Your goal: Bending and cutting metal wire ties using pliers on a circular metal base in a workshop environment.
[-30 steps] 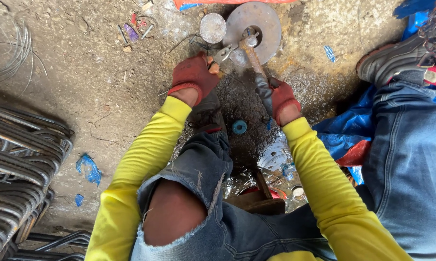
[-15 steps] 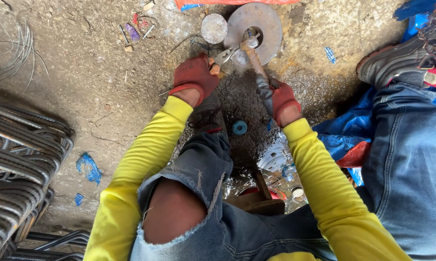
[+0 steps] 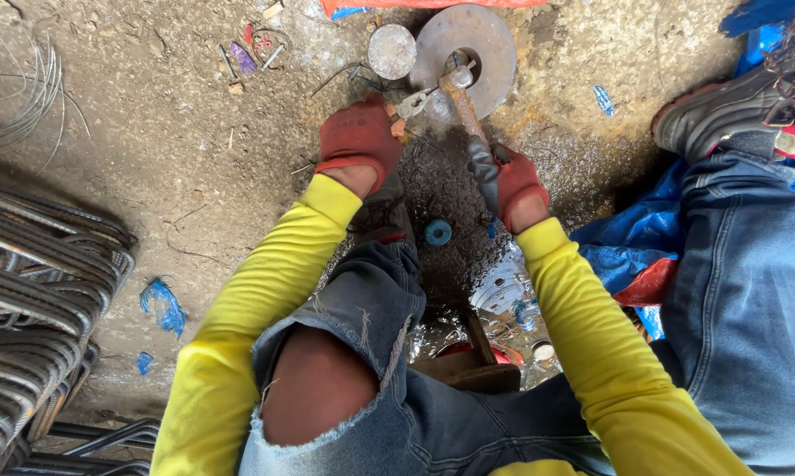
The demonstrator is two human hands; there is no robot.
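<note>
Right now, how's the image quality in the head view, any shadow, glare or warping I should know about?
Head view: even daylight, sharp in the middle; the person's shadow darkens the ground between the left hand and right hand; mild shine on the steel disc; wide-angle lens bends the rebar stack and shoe at the edges.

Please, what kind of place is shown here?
Probably an informal metal workshop on open ground: bent steel rods are stacked on the dirt floor, and a gloved right hand holds a hammer over a round steel plate.
</note>
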